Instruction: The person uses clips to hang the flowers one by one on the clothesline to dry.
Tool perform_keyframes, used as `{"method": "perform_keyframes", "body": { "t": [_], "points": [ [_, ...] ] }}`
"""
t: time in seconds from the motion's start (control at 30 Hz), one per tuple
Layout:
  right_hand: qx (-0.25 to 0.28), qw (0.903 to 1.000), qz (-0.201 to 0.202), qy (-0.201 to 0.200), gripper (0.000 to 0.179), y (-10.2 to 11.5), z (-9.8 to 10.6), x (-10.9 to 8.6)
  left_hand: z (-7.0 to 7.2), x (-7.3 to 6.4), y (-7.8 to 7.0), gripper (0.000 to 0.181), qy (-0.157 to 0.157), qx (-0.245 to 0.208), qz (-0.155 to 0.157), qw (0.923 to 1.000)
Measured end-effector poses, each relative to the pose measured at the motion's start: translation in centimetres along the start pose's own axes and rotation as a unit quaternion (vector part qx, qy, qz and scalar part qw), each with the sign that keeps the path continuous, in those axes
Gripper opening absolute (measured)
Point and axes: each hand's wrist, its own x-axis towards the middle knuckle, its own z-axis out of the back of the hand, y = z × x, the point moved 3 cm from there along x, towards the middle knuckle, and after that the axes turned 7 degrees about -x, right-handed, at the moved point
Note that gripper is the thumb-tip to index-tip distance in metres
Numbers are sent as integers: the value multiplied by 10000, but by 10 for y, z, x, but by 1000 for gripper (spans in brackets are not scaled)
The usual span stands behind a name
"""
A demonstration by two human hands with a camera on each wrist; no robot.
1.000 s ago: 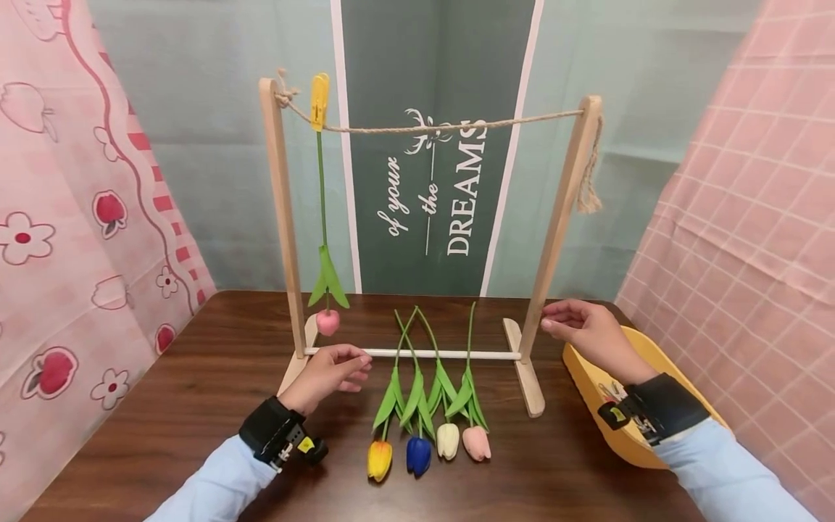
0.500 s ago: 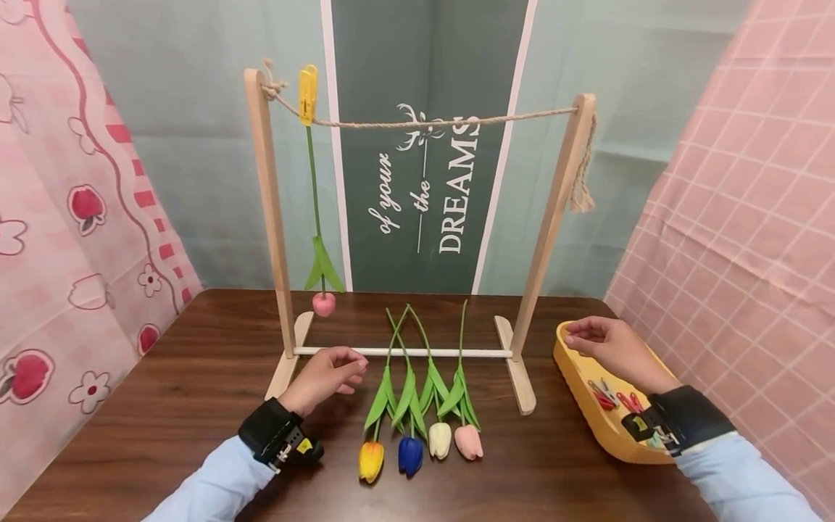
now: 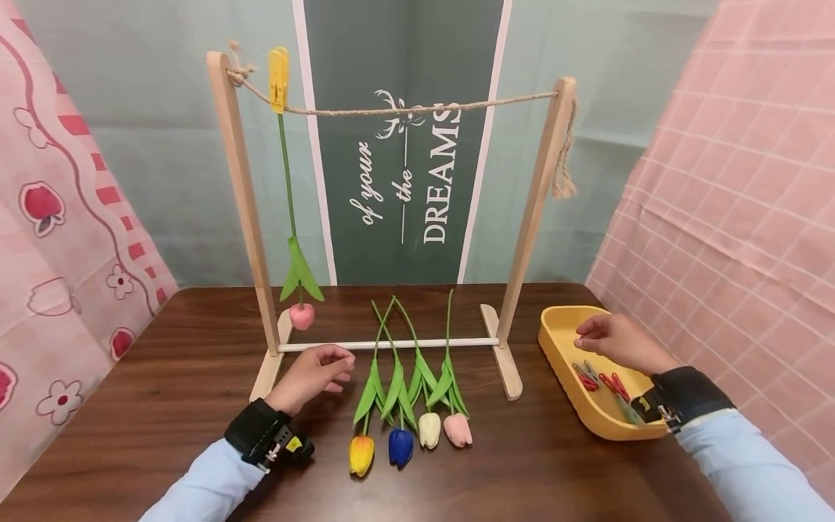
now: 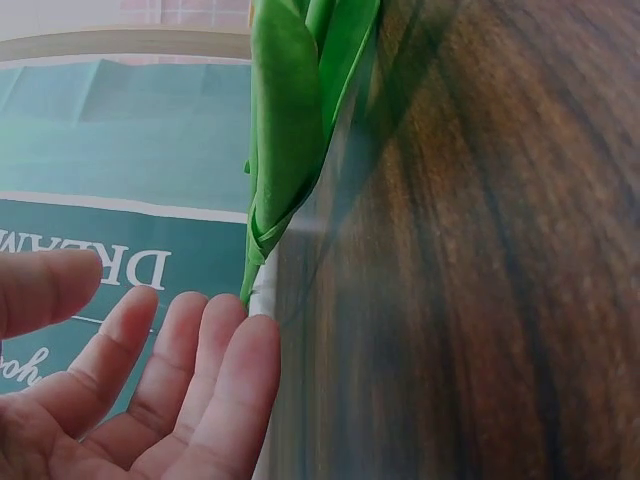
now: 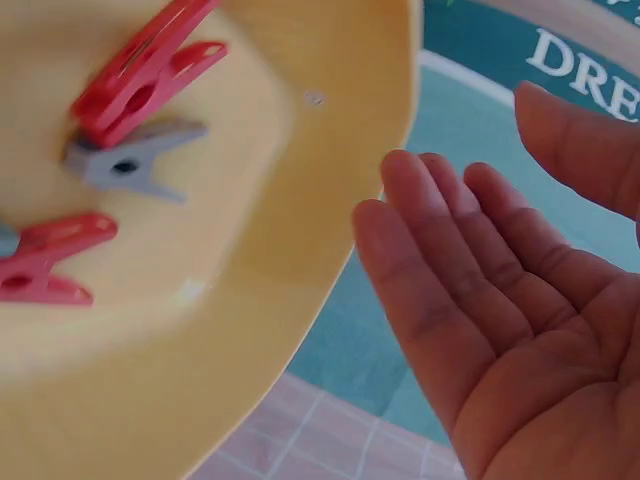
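Note:
My right hand (image 3: 616,341) hovers over the yellow tray (image 3: 554,362), fingers extended and nothing held. Inside the tray lie red clothespins (image 5: 150,75) and a grey clothespin (image 5: 130,160). My left hand (image 3: 316,377) is relaxed near the foot of the wooden rack, holding nothing; green tulip leaves (image 4: 290,110) stand before its fingers in the left wrist view. On the table lie yellow (image 3: 362,455), blue (image 3: 401,447), white (image 3: 429,431) and pale pink tulips (image 3: 458,430). A pink tulip (image 3: 301,316) hangs head down from the rope, clipped by a yellow clothespin (image 3: 278,80).
The wooden rack (image 3: 531,217) stands across the back of the table, with a rope (image 3: 417,109) between its posts and a white bar (image 3: 470,341) low down. The tulip stems lie over that bar. Patterned cloths hang at both sides.
My right hand has moved from beside the rack's right post to above the tray. The left hand has stayed nearly still, while the head view has shifted to the right.

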Motion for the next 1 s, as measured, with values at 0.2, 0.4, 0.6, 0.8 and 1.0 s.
{"method": "perform_keyframes", "body": {
  "t": [0.2,0.4,0.6,0.8,1.0],
  "points": [
    [-546,9983,-104,183,30,-6,-1,3,2,-2,-1,33,80,-11,89,9999],
    [-782,9950,-378,485,35,-16,-4,7,2,-1,-2,33,118,-49,174,9998],
    [-1042,9902,-598,707,37,-21,-9,13,1,-2,-1,34,164,-95,212,9996],
    [-1051,9875,-791,866,35,-23,-17,16,2,-2,-1,34,196,-115,202,9995],
    [-1157,9871,-732,832,27,-29,-26,18,1,-2,-1,34,214,-146,224,9994]
  ]
}}
